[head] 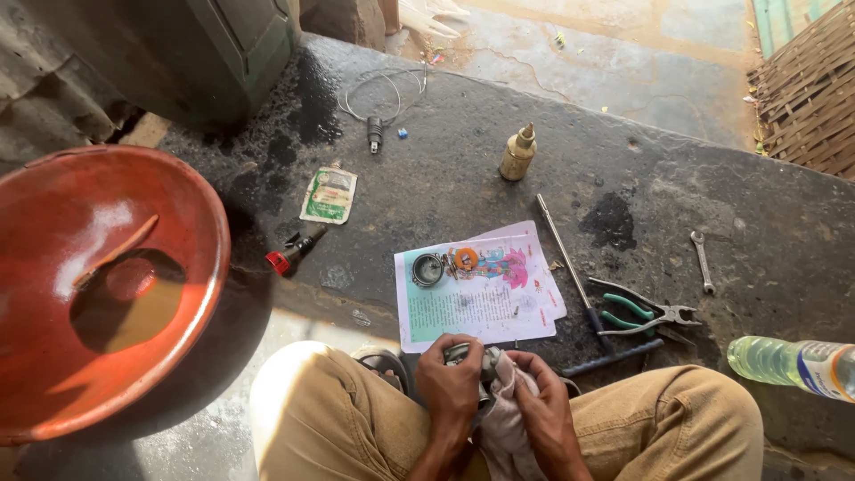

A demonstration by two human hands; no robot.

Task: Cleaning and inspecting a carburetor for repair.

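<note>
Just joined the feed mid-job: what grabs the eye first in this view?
The big red bowl at far left, holding brownish liquid, stands out most. At bottom centre, the left hand and right hand grip a small metal part wrapped in a pinkish cloth over the knees. On the dark stone slab ahead lie printed paper sheets, green-handled pliers and a small brass oil can.
</note>
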